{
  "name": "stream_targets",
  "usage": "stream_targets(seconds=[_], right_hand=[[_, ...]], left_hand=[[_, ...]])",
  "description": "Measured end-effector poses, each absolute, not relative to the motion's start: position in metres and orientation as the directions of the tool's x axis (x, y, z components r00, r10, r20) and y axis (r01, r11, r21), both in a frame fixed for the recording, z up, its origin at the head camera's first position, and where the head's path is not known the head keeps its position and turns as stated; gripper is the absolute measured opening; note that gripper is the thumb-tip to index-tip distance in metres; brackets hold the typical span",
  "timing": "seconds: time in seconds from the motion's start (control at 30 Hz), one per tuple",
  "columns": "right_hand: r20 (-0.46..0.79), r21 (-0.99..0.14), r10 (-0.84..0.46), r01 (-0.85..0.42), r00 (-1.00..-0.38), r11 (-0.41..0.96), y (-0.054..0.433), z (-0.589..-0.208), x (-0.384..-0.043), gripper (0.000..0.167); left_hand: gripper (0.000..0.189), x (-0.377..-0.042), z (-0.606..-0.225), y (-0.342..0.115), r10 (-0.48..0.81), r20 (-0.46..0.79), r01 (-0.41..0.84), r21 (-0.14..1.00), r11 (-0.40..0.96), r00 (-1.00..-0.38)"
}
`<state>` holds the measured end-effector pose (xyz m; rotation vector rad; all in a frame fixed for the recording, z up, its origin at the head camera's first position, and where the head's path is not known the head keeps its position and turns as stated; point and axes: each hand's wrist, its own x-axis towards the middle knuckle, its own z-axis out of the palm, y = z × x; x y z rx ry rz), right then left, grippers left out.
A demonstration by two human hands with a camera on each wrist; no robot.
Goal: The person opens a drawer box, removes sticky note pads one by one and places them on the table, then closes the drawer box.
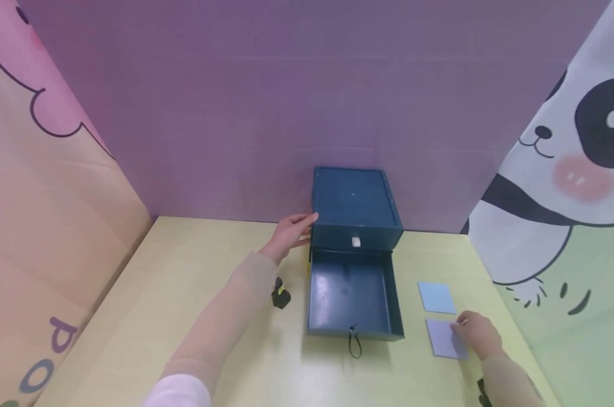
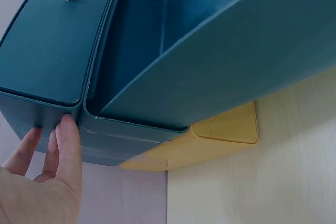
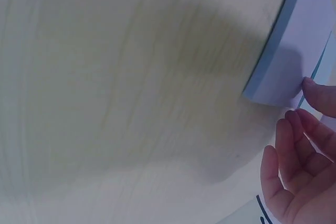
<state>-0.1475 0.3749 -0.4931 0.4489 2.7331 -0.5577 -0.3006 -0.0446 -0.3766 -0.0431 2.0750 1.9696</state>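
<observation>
On your desk [image 1: 184,260], the drawer unit [image 1: 355,195] stands just right of the frame's centre, the backdrop [image 1: 225,130] behind it; its pulled-out drawer [image 1: 349,299] juts towards you. At lower right lie the near pad [image 1: 441,339] and, behind it, the far pad [image 1: 437,298]. Your left hand [image 1: 288,233] is at the unit's left side, your right hand [image 1: 480,334] at the near pad's right edge.

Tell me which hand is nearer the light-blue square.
Right. The right hand is near the light-blue square, at the purple pad; the left hand is beyond the open drawer, touching the cabinet.

Letters "od" [image 1: 49,364] on left wall [image 1: 68,209]
</observation>
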Motion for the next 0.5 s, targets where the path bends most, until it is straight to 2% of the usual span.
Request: stream_targets(seconds=[0.3, 0.5], right_hand=[[-0.368, -0.322, 0.276, 0.400, -0.888, 0.858, 0.3783, -0.4915, -0.1512, 0.041], [-0.276, -0.396, 0.278, 0.372, -0.920, 0.839, 0.3827, -0.4929, -0.1535, 0.041]], left_hand=[[0.058, -0.3016, -0.3773, -0.0428, 0.163, -0.229, -0.219, 0.972, 0.081, -0.960], [0.057, -0.3043, -0.3791, -0.0441, 0.165, -0.226, -0.215, 0.973, 0.082, -0.960]])
